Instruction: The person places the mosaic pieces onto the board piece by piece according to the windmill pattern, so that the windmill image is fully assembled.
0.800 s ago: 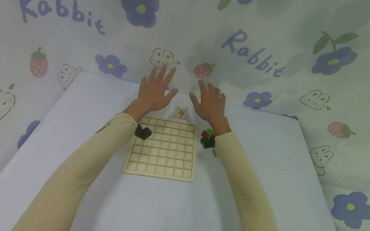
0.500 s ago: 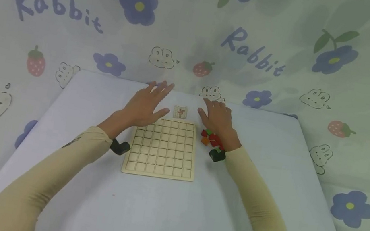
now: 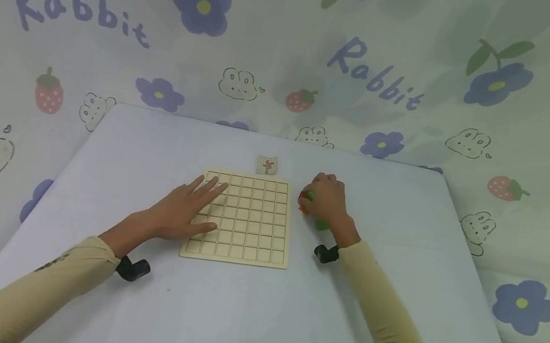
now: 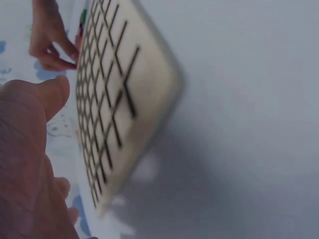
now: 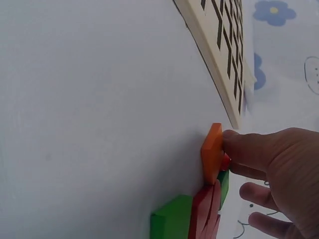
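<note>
A pale wooden board (image 3: 251, 216) with a grid of square cells lies flat on the white table. My left hand (image 3: 181, 210) reaches over its left side, fingers straight and spread, holding nothing; whether it touches the wood I cannot tell. Right of the board, my right hand (image 3: 330, 199) is at a small cluster of coloured blocks. Its thumb and index finger pinch a small red block (image 5: 226, 162), mostly hidden behind an orange block (image 5: 212, 154) that the thumb tip seems to touch. Beside these lie green (image 5: 172, 214) and dark red (image 5: 201, 209) blocks, partly cut off in the right wrist view.
Just behind the board lies a small patterned card (image 3: 267, 165) with a reddish mark. A curtain (image 3: 276, 32) printed with flowers, rabbits and strawberries hangs behind the table (image 3: 249, 325). Black wrist cameras (image 3: 133, 269) sit under both wrists.
Both hands have come back from the far table edge. The left has moved left and nearer, over the board's left side; the right has lowered onto the blocks and curled its fingers.
</note>
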Demonstrator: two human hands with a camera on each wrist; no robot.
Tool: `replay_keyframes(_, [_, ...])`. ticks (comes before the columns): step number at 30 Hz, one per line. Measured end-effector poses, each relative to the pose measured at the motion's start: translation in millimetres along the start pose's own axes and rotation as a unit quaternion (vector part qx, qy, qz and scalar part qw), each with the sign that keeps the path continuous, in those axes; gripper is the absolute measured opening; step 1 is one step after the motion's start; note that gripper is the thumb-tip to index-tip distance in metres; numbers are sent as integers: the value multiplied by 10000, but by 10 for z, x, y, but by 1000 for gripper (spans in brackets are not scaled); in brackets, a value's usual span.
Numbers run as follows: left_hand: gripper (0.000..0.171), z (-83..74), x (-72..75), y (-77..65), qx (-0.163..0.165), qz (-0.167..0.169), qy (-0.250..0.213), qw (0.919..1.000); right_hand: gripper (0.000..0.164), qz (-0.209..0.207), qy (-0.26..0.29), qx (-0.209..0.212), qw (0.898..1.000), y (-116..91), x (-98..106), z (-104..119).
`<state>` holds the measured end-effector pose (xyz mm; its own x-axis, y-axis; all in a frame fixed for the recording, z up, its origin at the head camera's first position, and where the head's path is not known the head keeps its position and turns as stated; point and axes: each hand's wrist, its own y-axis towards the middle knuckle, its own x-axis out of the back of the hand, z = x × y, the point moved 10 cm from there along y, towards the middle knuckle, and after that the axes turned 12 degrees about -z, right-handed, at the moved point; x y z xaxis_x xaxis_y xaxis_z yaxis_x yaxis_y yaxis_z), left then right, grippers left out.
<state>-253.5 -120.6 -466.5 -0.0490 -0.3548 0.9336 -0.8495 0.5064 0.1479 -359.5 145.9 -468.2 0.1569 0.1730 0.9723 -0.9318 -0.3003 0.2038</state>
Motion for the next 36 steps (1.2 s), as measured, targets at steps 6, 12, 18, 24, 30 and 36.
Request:
replay_keyframes(6, [95,154,-101,-302,233,53,57,9997,30,-92,-146,-142,9997,-10,-70,-35])
replay_keyframes(12, [98,178,-211,-451,244,70,56,9997,25,-237,247,-432,9985,11,-86,-48])
replay_keyframes(18, [97,180,-220,-473,248,-48,24,9997,19,-168,1090,-694,9915,15,-70,1])
replay_keyframes(24, [98,190,-233,-472,261,-129,50,9996,15,-439,2130,-910,9718,19,-17,58])
replay_keyframes(30, [98,174,-245,-464,293,-121,62,9995,16,-447,3031,-1011,9465,39,-16,268])
replay_keyframes(36, [98,124,-263,-432,241,-187,30,9995,16,-218,3415,-1063,9336,52,-82,494])
